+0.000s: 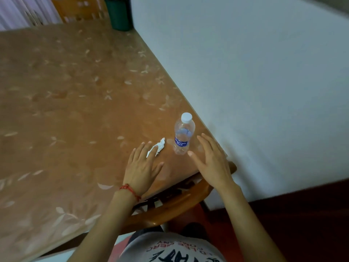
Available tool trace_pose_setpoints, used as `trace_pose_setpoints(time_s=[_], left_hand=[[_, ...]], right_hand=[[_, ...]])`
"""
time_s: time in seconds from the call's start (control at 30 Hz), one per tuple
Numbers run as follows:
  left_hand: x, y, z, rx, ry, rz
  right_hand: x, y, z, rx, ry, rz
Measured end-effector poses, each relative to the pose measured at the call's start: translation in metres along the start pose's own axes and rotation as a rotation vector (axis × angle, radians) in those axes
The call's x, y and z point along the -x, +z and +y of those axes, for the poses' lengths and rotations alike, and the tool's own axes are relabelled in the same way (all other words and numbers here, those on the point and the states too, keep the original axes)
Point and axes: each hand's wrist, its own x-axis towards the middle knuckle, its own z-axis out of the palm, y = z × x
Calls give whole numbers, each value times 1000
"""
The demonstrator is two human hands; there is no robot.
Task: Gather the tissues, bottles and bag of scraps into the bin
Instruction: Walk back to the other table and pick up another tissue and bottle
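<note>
Tissue and bottle at the near table corner, both hands reaching in.

The crumpled tissue lies on the table under the fingertips of the left hand, which is spread flat with nothing gripped, probably to press and scoop the paper. Just beside it the clear capped bottle stands upright near the wall-side edge; the right hand is open beside it, thumb pointing toward its base, shaped to close round it but apart from it. A dark green bin stands well apart at the far end, so both items must be carried there. No bag of scraps is in view.
</note>
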Motion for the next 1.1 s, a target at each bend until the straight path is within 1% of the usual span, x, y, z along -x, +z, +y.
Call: trace_pose_setpoints(time_s=[0.23, 0.37, 0.57, 0.8, 0.87, 0.97, 1.1], left_hand=[[-13, 10, -13, 45, -44, -27], [-17, 14, -15, 39, -107, -12], [-20, 21, -18, 49, -156, 0], [-23, 35, -27, 72, -205, 8], [-26, 42, -31, 112, -230, -9], [-36, 52, -34, 259, -308, -39], [-56, 66, -34, 462, -505, -130]], right_hand=[[-43, 11, -3, -154, 74, 9], [-64, 22, 1, -256, 88, 5], [-82, 35, 8, -411, 151, -66], [-93, 32, 10, -463, 195, -149], [-94, 28, 13, -500, 223, -164], [-95, 19, 17, -506, 261, -174], [-93, 14, 28, -510, 311, -166]])
